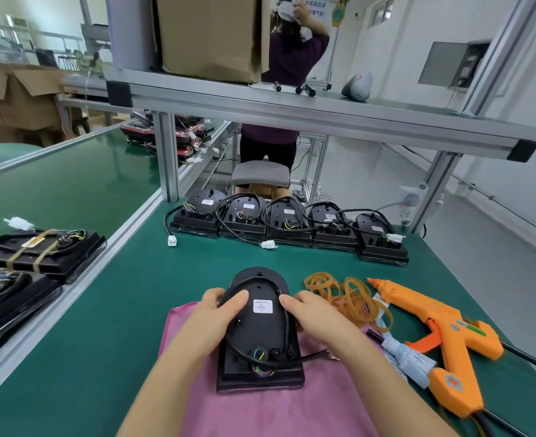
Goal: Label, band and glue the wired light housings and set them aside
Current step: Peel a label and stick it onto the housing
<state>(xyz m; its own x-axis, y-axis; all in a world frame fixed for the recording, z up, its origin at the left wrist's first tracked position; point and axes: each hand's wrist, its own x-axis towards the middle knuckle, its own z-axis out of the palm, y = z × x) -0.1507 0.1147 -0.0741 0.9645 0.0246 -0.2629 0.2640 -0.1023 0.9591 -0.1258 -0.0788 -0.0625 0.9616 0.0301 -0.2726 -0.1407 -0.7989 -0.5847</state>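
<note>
A black light housing [260, 329] lies on a pink cloth [260, 411] in front of me, a white label [262, 306] on its domed back and its black cable looped around it. My left hand [210, 320] grips the housing's left side, thumb on the dome. My right hand [314, 316] holds the right side over the cable. A heap of tan rubber bands [348, 294] lies just to the right. Beyond them rests an orange glue gun [443, 335].
Several labelled housings [291, 222] with loose cables line the far edge of the green mat. Banded housings [44, 247] sit on the conveyor at left. An aluminium frame shelf [291, 105] spans overhead. A person stands behind a stool [260, 175].
</note>
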